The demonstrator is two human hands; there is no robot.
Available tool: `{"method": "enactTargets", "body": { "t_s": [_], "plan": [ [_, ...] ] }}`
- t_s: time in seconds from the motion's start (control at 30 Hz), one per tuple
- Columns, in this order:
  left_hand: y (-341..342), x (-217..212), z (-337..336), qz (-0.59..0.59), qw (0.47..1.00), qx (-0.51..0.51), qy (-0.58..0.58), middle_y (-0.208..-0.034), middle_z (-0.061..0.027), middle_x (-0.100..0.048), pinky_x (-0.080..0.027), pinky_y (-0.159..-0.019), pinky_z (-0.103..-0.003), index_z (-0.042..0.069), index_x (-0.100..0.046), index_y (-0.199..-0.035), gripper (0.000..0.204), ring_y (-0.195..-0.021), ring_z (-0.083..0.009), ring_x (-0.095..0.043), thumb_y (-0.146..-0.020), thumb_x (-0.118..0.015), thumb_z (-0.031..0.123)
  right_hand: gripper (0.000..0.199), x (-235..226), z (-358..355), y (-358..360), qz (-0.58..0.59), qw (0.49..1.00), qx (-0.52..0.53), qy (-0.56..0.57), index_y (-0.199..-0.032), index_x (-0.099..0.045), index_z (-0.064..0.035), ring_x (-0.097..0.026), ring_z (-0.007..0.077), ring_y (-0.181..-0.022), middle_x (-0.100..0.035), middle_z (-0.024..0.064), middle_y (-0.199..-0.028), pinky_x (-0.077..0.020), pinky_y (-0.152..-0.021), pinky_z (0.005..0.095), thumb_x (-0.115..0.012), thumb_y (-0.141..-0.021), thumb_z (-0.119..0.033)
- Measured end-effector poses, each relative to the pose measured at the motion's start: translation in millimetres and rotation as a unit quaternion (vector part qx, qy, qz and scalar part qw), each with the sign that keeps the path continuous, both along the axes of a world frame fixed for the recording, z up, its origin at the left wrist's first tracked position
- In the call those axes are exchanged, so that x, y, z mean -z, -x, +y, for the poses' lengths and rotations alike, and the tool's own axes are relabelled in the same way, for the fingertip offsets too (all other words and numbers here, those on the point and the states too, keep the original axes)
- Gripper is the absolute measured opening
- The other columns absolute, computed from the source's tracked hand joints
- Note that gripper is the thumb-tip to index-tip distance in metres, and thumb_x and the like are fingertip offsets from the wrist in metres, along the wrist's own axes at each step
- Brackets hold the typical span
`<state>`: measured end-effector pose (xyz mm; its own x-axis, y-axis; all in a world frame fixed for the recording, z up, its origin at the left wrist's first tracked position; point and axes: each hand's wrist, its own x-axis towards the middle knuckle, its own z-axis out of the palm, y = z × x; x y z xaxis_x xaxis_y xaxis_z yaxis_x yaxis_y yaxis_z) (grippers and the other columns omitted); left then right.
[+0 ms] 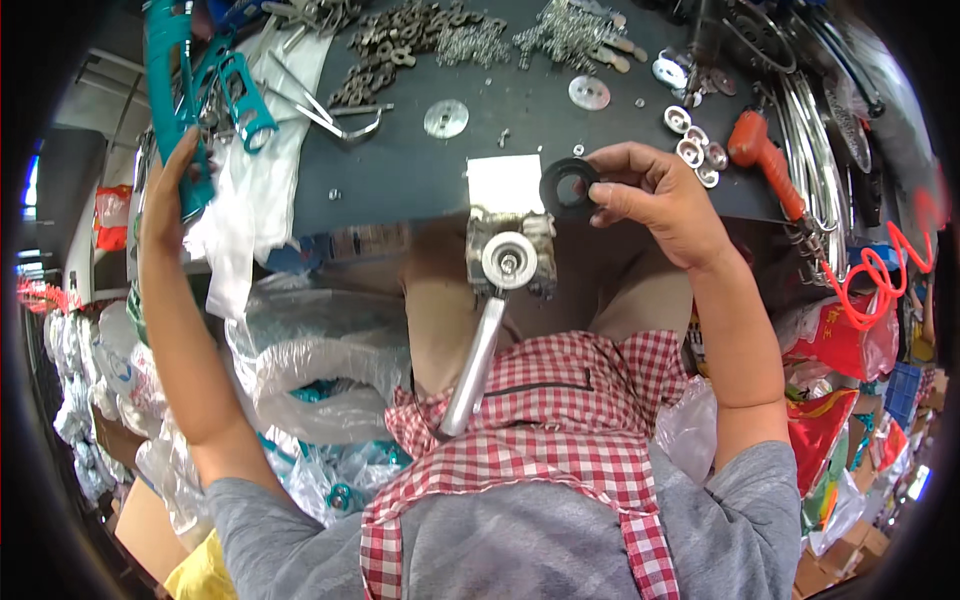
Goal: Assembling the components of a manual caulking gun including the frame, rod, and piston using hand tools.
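My left hand (170,185) is closed on a long teal slotted plastic piece (168,70) at the far left; part of its grip is hidden. In my right hand (655,195), a black ring (568,188) is pinched between thumb and fingers, just right of a white square pad (504,184). At the table's front edge, in the middle, stands a metal vise-like block (545,262). A silver round cup (508,260) sits on it, and a metal tube (472,370) slants from there toward my checked apron. Neither hand touches the block.
Dark links (400,38), small shiny hardware (565,38) and two metal discs (446,119) lie across the dark table (400,175). Silver cups (690,152) and an orange power tool (757,150) with a coiled red hose (868,290) are right. Bagged teal parts (345,490) sit lower left.
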<state>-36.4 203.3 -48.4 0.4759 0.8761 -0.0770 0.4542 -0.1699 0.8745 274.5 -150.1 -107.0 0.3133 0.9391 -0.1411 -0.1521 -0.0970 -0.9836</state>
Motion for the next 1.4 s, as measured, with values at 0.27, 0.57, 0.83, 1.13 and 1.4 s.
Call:
{"method": "enactTargets", "body": {
  "t_s": [0.27, 0.57, 0.83, 1.13, 1.4],
  "plan": [
    [-6.7, 66.3, -211.0, -0.214, 0.966, 0.090, 0.114, -0.098, -0.0129, -0.057, -0.049, -0.079, -0.035, -0.005, -0.043, -0.120, 0.069, -0.089, -0.0238, -0.060, -0.061, -0.071, 0.016, 0.034, 14.6, 8.0, 59.3, -0.182, 0.982, -0.047, 0.024, -0.110, -0.056, -0.0015, -0.057, 0.0066, -0.066, -0.060, 0.0026, -0.078, -0.0474, -0.060, 0.0208, -0.063, -0.077, -0.010],
    [8.3, 73.3, -219.0, -0.431, 0.884, 0.085, 0.157, -0.080, -0.0178, -0.057, -0.051, -0.053, -0.033, -0.005, -0.028, -0.126, 0.063, -0.063, -0.0267, -0.060, -0.073, -0.053, 0.018, 0.048, 45.2, 6.4, 71.7, -0.512, 0.846, 0.012, -0.147, -0.104, -0.058, -0.0043, -0.047, 0.0308, -0.104, -0.052, 0.0137, -0.112, -0.0382, -0.086, 0.0378, -0.073, -0.064, -0.026],
    [-100.5, 56.3, -207.5, -0.572, 0.742, 0.290, 0.198, -0.065, -0.0063, -0.047, -0.038, -0.055, -0.030, -0.006, -0.044, -0.117, 0.047, -0.059, -0.0148, -0.045, -0.071, -0.044, 0.006, 0.069, 69.7, 4.5, 75.9, -0.432, 0.889, 0.064, -0.139, -0.111, -0.053, -0.0070, -0.042, 0.0311, -0.115, -0.049, 0.0122, -0.119, -0.0316, -0.098, 0.0405, -0.078, -0.055, -0.037],
    [-139.3, 53.6, -204.8, -0.274, 0.855, 0.421, 0.130, -0.063, -0.0044, -0.047, -0.036, -0.058, -0.023, -0.009, -0.054, -0.099, 0.039, -0.061, -0.0099, -0.045, -0.067, -0.039, 0.007, 0.076, 83.7, 9.4, 78.9, -0.421, 0.874, 0.115, -0.214, -0.114, -0.051, -0.0059, -0.042, 0.0328, -0.114, -0.047, 0.0141, -0.120, -0.0291, -0.098, 0.0464, -0.079, -0.052, -0.040],
    [-132.9, 65.2, -209.4, -0.271, 0.887, 0.317, 0.199, -0.120, -0.0184, -0.049, -0.039, -0.092, -0.033, -0.003, -0.040, -0.125, 0.059, -0.112, -0.0232, -0.047, -0.081, -0.054, 0.033, 0.064, 86.8, 13.8, 87.6, -0.395, 0.873, 0.177, -0.225, -0.103, -0.052, -0.0009, -0.047, 0.0335, -0.106, -0.050, 0.0154, -0.109, -0.0342, -0.095, 0.0455, -0.076, -0.051, -0.029]
  ]
}}
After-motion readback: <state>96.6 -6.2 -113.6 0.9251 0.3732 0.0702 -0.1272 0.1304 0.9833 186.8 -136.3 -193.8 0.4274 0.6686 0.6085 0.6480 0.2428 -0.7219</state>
